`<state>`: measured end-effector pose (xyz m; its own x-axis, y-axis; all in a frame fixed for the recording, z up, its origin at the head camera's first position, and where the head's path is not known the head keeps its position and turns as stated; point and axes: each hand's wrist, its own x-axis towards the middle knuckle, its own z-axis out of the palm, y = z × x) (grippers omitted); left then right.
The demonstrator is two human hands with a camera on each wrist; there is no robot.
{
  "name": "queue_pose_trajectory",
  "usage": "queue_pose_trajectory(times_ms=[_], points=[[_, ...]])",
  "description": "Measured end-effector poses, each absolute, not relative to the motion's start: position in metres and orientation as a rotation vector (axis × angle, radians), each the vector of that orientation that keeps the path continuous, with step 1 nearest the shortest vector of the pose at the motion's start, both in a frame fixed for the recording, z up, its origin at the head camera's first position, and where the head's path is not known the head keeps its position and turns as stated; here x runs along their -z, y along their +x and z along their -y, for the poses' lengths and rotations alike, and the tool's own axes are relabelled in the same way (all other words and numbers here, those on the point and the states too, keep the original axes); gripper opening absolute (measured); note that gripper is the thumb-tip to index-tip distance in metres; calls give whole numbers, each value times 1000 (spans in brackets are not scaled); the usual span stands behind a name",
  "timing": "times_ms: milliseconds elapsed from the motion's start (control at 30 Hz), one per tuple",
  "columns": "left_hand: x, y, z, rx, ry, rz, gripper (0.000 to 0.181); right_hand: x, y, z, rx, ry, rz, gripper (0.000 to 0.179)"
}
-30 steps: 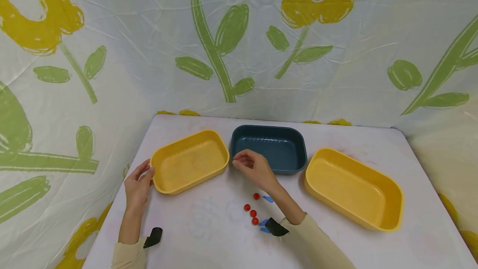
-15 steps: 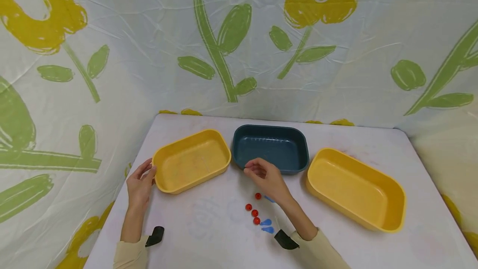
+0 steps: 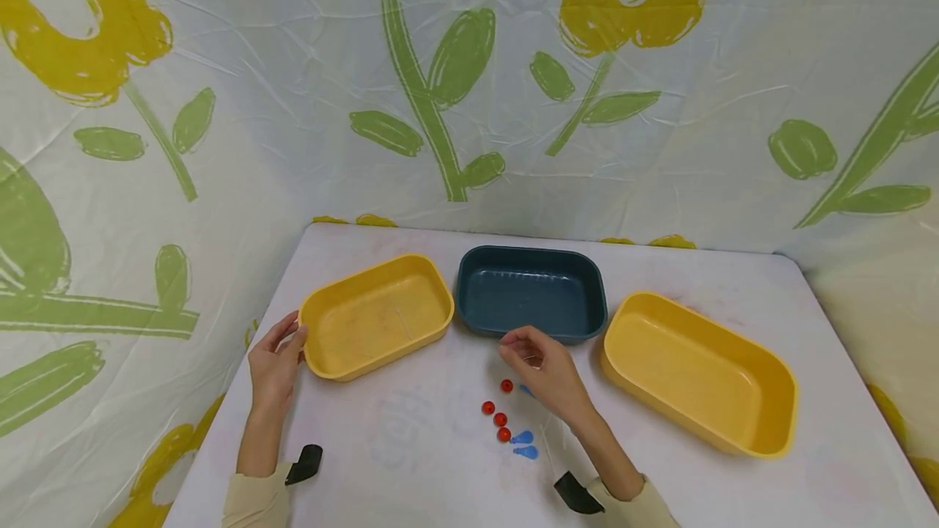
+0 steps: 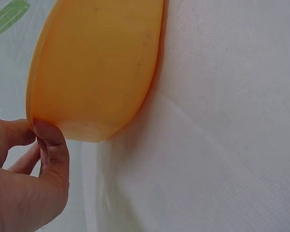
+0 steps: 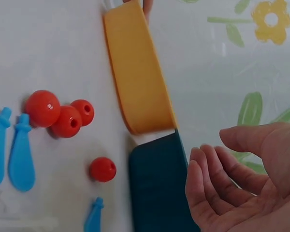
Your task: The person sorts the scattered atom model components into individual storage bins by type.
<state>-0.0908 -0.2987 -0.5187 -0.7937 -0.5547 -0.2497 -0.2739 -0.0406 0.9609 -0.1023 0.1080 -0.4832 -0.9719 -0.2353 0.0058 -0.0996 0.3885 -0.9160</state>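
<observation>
My left hand [image 3: 273, 367] pinches the left end of a yellow tray [image 3: 345, 361], with thumb and fingers at its rim in the left wrist view. My right hand [image 3: 546, 369] hovers by the front edge of a dark blue tray [image 3: 531, 296]. In the right wrist view its fingers [image 5: 222, 169] are loosely bent, apart from the thumb, and nothing shows between them. Several red beads [image 3: 500, 420] with holes lie on the table in front of that hand. Beside them are teardrop-shaped blue pieces [image 3: 524, 452] with narrow necks, one partly behind the right hand in the head view.
Another yellow tray [image 3: 682, 357] stands at the right, angled toward the front. A thin pale strand [image 3: 405, 323] shows inside the left yellow tray. The white table [image 3: 396, 463] is backed by a flower-printed cloth [image 3: 293, 104] hanging behind and at the sides.
My right hand has moved right and toward me, from the gap between the left yellow tray and the dark blue tray to the latter's front edge. My left hand stays on the yellow tray.
</observation>
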Motion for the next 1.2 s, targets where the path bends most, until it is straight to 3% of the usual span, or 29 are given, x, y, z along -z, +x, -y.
queue_pose_trajectory(times_ms=[1200], points=[[519,-90,300,1970,877,1992,45,506,-47,-145,1283,-67,-2655,19]])
